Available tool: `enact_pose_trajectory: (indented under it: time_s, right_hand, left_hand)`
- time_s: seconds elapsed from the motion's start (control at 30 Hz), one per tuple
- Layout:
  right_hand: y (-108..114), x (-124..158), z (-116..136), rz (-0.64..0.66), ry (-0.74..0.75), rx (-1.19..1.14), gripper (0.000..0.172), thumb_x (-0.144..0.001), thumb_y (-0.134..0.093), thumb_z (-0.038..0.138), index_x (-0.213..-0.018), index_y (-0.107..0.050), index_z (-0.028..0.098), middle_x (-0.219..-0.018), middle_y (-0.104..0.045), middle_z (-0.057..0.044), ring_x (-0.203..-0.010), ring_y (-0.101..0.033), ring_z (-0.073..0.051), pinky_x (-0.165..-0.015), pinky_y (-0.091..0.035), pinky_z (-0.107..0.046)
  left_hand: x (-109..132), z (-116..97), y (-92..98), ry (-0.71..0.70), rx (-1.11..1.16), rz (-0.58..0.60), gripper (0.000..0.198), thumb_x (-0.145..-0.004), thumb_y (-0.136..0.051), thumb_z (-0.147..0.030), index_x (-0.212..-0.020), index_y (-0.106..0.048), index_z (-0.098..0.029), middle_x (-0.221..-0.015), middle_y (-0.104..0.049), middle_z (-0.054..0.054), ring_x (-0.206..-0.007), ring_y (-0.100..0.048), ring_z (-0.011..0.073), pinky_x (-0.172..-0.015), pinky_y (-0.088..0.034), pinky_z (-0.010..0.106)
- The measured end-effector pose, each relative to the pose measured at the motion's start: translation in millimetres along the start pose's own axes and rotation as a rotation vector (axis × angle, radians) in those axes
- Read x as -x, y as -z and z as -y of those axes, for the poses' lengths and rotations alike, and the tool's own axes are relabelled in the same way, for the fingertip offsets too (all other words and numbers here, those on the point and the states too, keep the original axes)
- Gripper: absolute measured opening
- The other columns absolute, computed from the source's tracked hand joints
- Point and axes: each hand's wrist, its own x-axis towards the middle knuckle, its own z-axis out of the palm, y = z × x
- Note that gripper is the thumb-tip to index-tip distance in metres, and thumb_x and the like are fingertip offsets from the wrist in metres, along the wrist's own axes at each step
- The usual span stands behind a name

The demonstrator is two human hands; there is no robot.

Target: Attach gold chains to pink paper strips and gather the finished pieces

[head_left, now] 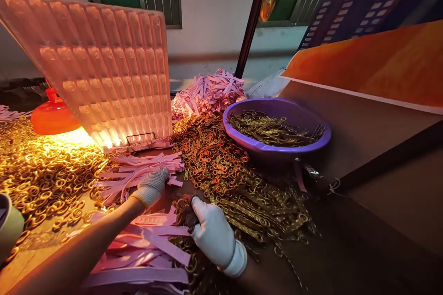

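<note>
My left hand [152,187], in a knitted glove with a grey dotted back, is over a bunch of pink strips [138,170]. Its fingers are pressed together on the end of a strip, at the bunch's right side. My right hand [215,233] wears a white glove with dark fingertips. Thumb and fingers are closed together beside some gold rings [182,205]; whatever they hold is hidden. More pink strips [138,276] lie in front, left of the right hand. Linked gold chain pieces [221,161] are heaped just beyond both hands.
A purple basin [277,148] holds more chain pieces. Loose gold rings [65,179] spread under a lit red lamp [55,113] at left. A clear ribbed panel [117,73] stands upright behind. Another pink strip pile [211,92] lies at the back. A brown board [363,129] leans at right.
</note>
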Motion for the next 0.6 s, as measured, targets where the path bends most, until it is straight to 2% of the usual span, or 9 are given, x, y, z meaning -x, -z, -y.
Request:
enact_pose_trajectory:
  time_s: [0.1,0.17,0.3,0.4,0.5,0.6]
  right_hand:
    - [1.7,-9.2,2.6,0.009,0.018,0.037,0.035,-0.061,-0.047,0.001,-0.09,-0.057,0.019,-0.086,-0.066,-0.005,-0.081,-0.06,-0.02,-0.069,-0.036,-0.028]
    - [1.9,-16.0,9.8,0.041,0.07,0.03,0.031,-0.064,-0.049,0.003,-0.089,-0.057,0.019,-0.089,-0.067,-0.004,-0.082,-0.061,-0.019,-0.067,-0.035,-0.028]
    - [1.3,-23.3,30.9,0.133,0.119,0.088,0.014,-0.08,-0.052,0.013,-0.091,-0.059,0.02,-0.085,-0.069,-0.003,-0.075,-0.062,-0.018,-0.06,-0.03,-0.03]
    - [-4.2,-19.5,41.2,0.148,0.19,0.199,0.014,-0.082,-0.054,0.017,-0.094,-0.06,0.02,-0.088,-0.069,-0.005,-0.073,-0.063,-0.02,-0.057,-0.029,-0.031]
    - [-15.2,-10.3,42.7,0.114,0.309,0.33,0.007,-0.084,-0.053,0.015,-0.088,-0.058,0.017,-0.081,-0.066,-0.008,-0.07,-0.062,-0.021,-0.054,-0.031,-0.031]
    - [-24.7,-3.0,41.3,0.026,0.371,0.456,0.017,-0.091,-0.042,0.01,-0.083,-0.055,0.017,-0.072,-0.063,-0.009,-0.064,-0.06,-0.023,-0.051,-0.032,-0.032]
  left_hand:
    - [33.3,-12.4,20.9,0.076,0.081,0.097,0.014,-0.088,-0.051,-0.026,-0.077,-0.056,-0.018,-0.058,-0.052,-0.003,-0.045,-0.045,0.011,-0.045,-0.033,0.021]
    - [62.5,-22.0,31.7,0.176,0.295,0.149,0.025,-0.092,-0.047,-0.041,-0.084,-0.056,-0.019,-0.053,-0.048,-0.005,-0.039,-0.04,0.0095,-0.039,-0.028,0.02]
    - [117.3,-41.8,36.1,0.373,0.826,0.089,0.041,-0.076,-0.067,-0.057,-0.087,-0.053,-0.019,-0.06,-0.051,-0.004,-0.042,-0.041,0.0072,-0.039,-0.03,0.018]
    - [136.6,-52.6,31.0,0.37,0.792,0.102,0.045,-0.073,-0.066,-0.061,-0.075,-0.05,-0.02,-0.05,-0.043,-0.006,-0.037,-0.035,0.0064,-0.035,-0.025,0.018]
    - [137.4,-54.0,26.1,0.245,0.656,0.155,0.043,-0.071,-0.067,-0.059,-0.067,-0.055,-0.018,-0.043,-0.038,-0.006,-0.034,-0.026,0.0055,-0.033,-0.02,0.018]
    - [133.7,-43.9,19.9,0.114,0.584,0.13,0.036,-0.076,-0.061,-0.051,-0.065,-0.06,-0.017,-0.049,-0.05,0.0,-0.039,-0.037,0.009,-0.038,-0.032,0.021]
